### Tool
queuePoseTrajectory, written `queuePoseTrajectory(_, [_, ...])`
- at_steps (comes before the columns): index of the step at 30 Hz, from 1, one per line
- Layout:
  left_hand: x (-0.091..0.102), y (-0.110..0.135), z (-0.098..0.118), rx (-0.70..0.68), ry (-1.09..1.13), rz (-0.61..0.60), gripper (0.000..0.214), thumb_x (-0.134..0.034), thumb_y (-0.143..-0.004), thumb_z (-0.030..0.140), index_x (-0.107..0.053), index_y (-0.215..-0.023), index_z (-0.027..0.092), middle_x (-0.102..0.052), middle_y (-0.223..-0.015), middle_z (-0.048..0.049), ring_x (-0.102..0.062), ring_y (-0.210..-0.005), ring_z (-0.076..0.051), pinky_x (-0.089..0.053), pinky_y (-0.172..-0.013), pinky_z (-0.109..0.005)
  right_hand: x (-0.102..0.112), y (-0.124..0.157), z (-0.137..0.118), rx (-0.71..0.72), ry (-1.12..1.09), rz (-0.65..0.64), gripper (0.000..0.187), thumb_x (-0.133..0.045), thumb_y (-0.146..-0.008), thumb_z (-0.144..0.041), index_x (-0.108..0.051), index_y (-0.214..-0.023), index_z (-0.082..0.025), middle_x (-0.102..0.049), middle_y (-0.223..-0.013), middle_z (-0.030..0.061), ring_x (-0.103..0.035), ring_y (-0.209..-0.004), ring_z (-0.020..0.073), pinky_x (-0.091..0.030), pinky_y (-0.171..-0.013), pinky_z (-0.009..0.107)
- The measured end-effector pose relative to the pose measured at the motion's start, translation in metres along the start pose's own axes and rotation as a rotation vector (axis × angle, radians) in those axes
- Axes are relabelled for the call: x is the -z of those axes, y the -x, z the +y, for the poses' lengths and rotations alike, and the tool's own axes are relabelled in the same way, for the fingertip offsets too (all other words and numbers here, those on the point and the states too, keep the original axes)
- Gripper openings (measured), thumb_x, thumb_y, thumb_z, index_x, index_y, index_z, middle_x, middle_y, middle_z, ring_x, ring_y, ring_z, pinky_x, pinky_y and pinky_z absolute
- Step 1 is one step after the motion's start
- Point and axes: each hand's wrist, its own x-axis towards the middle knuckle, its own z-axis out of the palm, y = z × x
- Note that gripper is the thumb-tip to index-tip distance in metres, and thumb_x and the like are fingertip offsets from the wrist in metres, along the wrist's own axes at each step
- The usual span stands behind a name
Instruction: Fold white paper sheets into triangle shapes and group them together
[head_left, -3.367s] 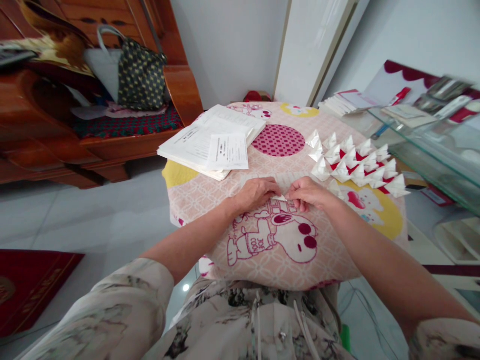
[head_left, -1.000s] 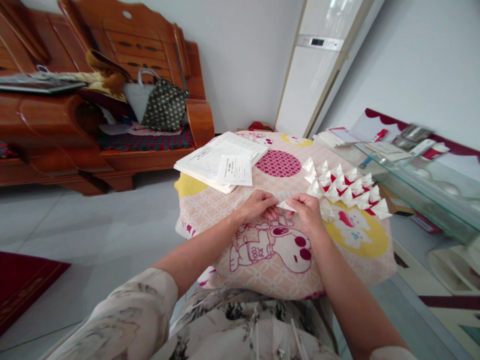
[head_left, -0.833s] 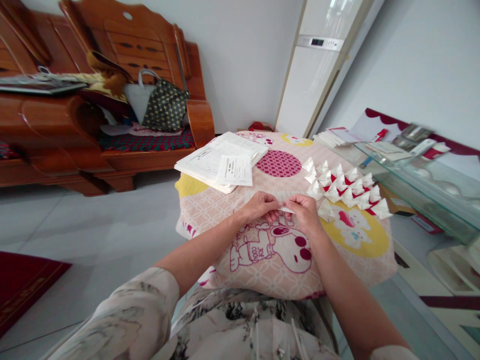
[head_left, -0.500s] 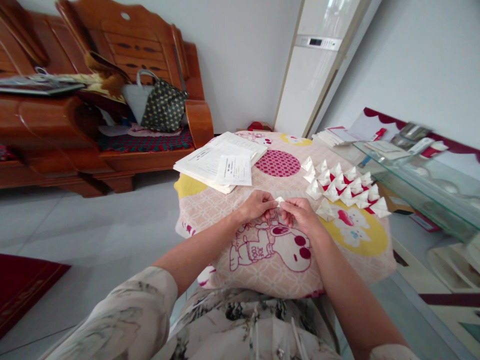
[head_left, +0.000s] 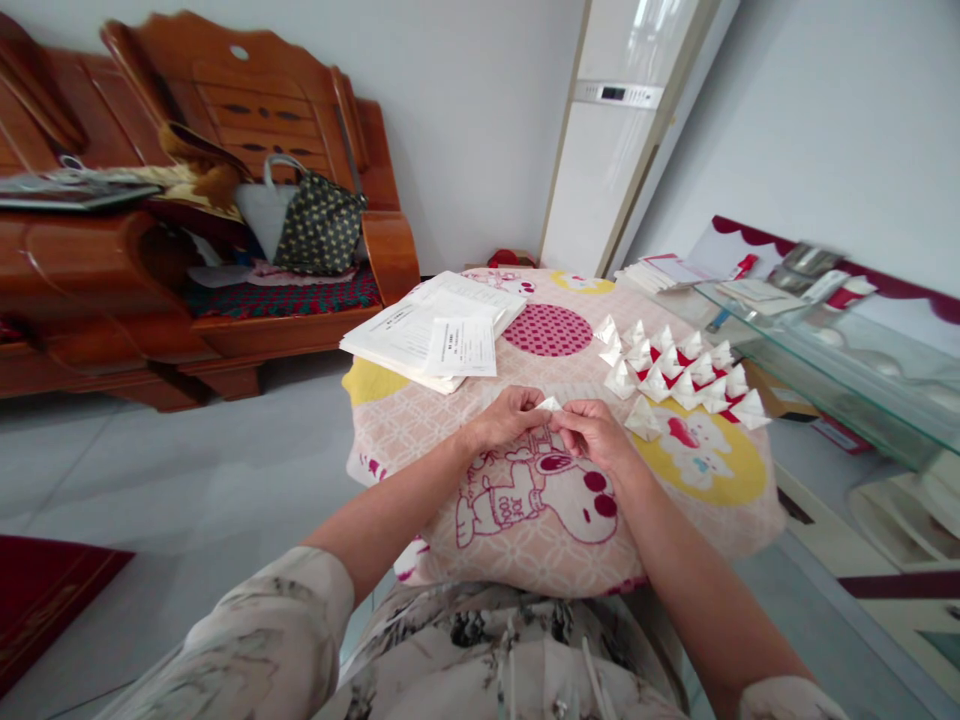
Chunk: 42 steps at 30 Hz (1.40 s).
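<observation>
My left hand (head_left: 508,415) and my right hand (head_left: 594,435) meet over a cartoon-printed blanket (head_left: 540,530) on a small table. Both pinch a small folded piece of white paper (head_left: 549,404) between their fingertips, just above the cloth. To the right, several folded white-and-red paper pieces (head_left: 679,375) stand in rows on the blanket, the nearest about a hand's width from my right hand. A stack of printed paper sheets (head_left: 431,330) lies at the blanket's far left.
A carved wooden bench (head_left: 187,240) with a patterned handbag (head_left: 315,225) stands at the left. A glass-topped counter (head_left: 840,350) with booklets and small items runs along the right. A white standing air conditioner (head_left: 600,140) is behind the table. A red mat (head_left: 45,600) lies on the floor.
The paper piece has been folded smaller and raised slightly between both hands. The view has shifted a little; the hands stay in the same spot on the blanket.
</observation>
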Motion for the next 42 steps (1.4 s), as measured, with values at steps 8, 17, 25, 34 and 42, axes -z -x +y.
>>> queuePoseTrajectory(8, [0.000, 0.000, -0.006, 0.042, 0.021, 0.014, 0.042, -0.069, -0.079, 0.054, -0.056, -0.073, 0.015, -0.049, -0.051, 0.0058, -0.037, -0.039, -0.004, -0.025, -0.039, -0.018, 0.001, -0.001, 0.003, 0.086, 0.043, 0.005, 0.024, -0.068, -0.074, -0.037, -0.064, -0.063, -0.017, -0.046, -0.038, -0.0062, -0.034, -0.032, 0.0066, -0.021, -0.035, 0.021])
queuePoseTrajectory(17, [-0.001, -0.001, -0.003, -0.034, -0.016, 0.068, 0.052, -0.069, -0.077, 0.063, -0.054, -0.064, 0.015, -0.045, -0.046, 0.0057, -0.030, -0.039, -0.004, -0.018, -0.040, -0.020, -0.002, -0.004, 0.003, 0.067, 0.022, -0.035, 0.031, -0.065, -0.077, -0.046, -0.064, -0.066, -0.017, -0.052, -0.042, -0.0039, -0.041, -0.034, 0.0090, -0.027, -0.037, 0.022])
queuePoseTrajectory(25, [-0.003, -0.001, -0.005, -0.044, -0.058, 0.104, 0.057, -0.064, -0.079, 0.066, -0.048, -0.056, 0.017, -0.040, -0.042, 0.0059, -0.028, -0.037, -0.004, -0.018, -0.039, -0.019, 0.000, -0.007, 0.011, 0.094, 0.067, 0.020, 0.033, -0.065, -0.077, -0.047, -0.058, -0.062, -0.019, -0.039, -0.035, -0.0087, -0.028, -0.030, 0.0065, -0.020, -0.036, 0.022])
queuePoseTrajectory(34, [-0.003, -0.002, -0.008, 0.042, -0.122, 0.075, 0.054, -0.055, -0.084, 0.068, -0.055, -0.068, 0.016, -0.048, -0.046, 0.0045, -0.035, -0.035, -0.005, -0.021, -0.037, -0.018, 0.003, -0.010, 0.018, 0.108, 0.070, -0.028, 0.030, -0.064, -0.080, -0.043, -0.059, -0.064, -0.018, -0.038, -0.036, -0.0093, -0.029, -0.031, 0.0065, -0.019, -0.036, 0.021])
queuePoseTrajectory(42, [-0.002, -0.005, -0.009, -0.040, -0.196, 0.125, 0.053, -0.053, -0.085, 0.064, -0.054, -0.062, 0.016, -0.045, -0.043, 0.0042, -0.036, -0.036, -0.006, -0.024, -0.039, -0.019, 0.002, -0.007, 0.014, 0.112, 0.122, -0.084, 0.030, -0.060, -0.083, -0.042, -0.063, -0.068, -0.016, -0.051, -0.042, -0.0049, -0.040, -0.035, 0.0082, -0.026, -0.040, 0.022])
